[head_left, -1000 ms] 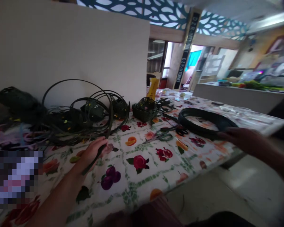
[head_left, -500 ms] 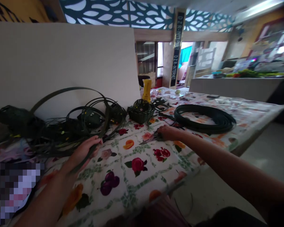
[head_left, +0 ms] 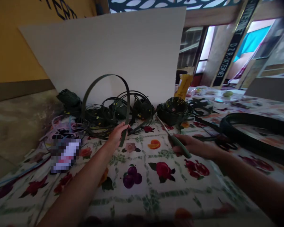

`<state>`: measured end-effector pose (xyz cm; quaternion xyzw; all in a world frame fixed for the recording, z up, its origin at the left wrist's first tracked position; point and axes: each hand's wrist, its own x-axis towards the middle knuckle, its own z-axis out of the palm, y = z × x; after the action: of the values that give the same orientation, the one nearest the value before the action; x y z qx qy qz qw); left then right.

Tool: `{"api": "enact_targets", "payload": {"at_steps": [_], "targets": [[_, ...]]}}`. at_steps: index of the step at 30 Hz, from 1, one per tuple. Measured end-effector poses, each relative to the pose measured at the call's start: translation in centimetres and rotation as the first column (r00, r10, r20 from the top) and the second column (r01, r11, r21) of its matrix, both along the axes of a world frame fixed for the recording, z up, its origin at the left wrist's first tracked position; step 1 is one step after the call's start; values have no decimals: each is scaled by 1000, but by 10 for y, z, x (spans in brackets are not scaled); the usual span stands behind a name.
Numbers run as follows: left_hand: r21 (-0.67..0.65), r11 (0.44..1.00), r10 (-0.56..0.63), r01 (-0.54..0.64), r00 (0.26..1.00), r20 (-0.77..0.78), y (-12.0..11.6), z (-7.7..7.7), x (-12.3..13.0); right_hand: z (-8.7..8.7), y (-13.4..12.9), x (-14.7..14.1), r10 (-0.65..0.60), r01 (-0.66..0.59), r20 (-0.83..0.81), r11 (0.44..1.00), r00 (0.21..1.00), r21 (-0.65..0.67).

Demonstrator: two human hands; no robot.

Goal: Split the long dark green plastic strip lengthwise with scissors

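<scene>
My left hand is closed on a flat dark green strip, whose loose end sticks out below the fingers. The strip rises in a tall loop over the dark green woven pieces behind it. My right hand grips a green-handled tool with a thin metal blade, its tip pointing up and away to the left. Whether it is a knife or an awl is hard to tell. Beyond that tip stands a dark green woven basket. My hands are apart, both over the flowered tablecloth.
A big coil of dark strip lies at right, black scissors-like loops beside it. Woven pieces dotted with yellow line a white board. At left are pale tangled strips and a blurred phone-like object. A yellow packet stands behind.
My view has turned left. The right hand, earlier low over the cloth near the coil, now holds the green-handled tool raised. The left hand still holds the strip.
</scene>
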<state>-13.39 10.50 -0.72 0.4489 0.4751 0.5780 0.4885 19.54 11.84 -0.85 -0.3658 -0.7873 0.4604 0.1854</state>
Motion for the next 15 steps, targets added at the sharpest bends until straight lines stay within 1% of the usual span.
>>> {"api": "enact_targets", "payload": {"at_steps": [1, 3, 5, 8, 10, 13, 15], "targets": [[21, 1000, 18, -18, 1000, 3, 3, 0, 1, 1, -3, -17, 67, -68, -55, 997, 996, -25], [70, 996, 58, -58, 998, 4, 9, -2, 4, 2, -7, -50, 139, -152, -176, 986, 975, -65], [123, 986, 109, -109, 994, 4, 14, -4, 5, 0, -10, -76, 168, -203, -265, 973, 950, -112], [190, 960, 207, -207, 978, 19, 19, -11, 1, -9, -16, -98, 181, -253, -322, 947, 929, -198], [221, 935, 279, -276, 960, 18, 21, -16, -5, -15, -21, -104, 147, -226, -301, 942, 942, -246], [303, 876, 406, -376, 913, -40, 22, -19, -11, -21, -30, -106, 43, -123, -250, 941, 967, -315], [348, 844, 457, -408, 887, -69, 20, -18, -11, -24, -32, -105, -29, -81, -260, 911, 965, -404]]}}
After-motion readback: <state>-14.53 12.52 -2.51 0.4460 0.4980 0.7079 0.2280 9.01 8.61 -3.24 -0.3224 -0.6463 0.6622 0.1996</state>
